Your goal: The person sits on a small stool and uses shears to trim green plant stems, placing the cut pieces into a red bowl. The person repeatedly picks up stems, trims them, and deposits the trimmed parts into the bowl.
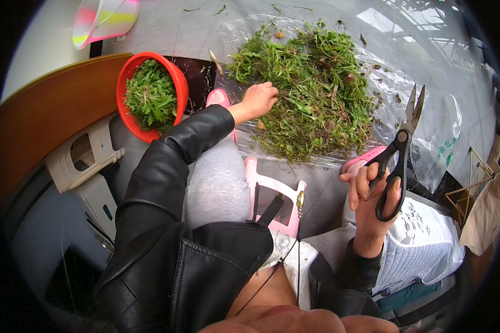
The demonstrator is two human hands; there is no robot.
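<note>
A wide heap of leafy green plants (312,91) lies on a clear plastic sheet (383,79) on the floor. At the heap's left edge is my left hand (258,101), its fingers curled down; whether they pinch a plant cannot be seen. My right hand (373,200) holds black-handled scissors (403,141) upright, fingers through the loops, the blades slightly apart and pointing away from me. Left of my left forearm stands a red plastic bowl (183,89) with green leaves (152,95) in it.
A pink plastic stool (291,187) is between my legs. At the upper left is a translucent bucket (108,21) with pink and yellow patches. A beige plastic stool (83,150) stands beside a curved wooden panel (58,91). A folding metal frame (471,187) is at the right.
</note>
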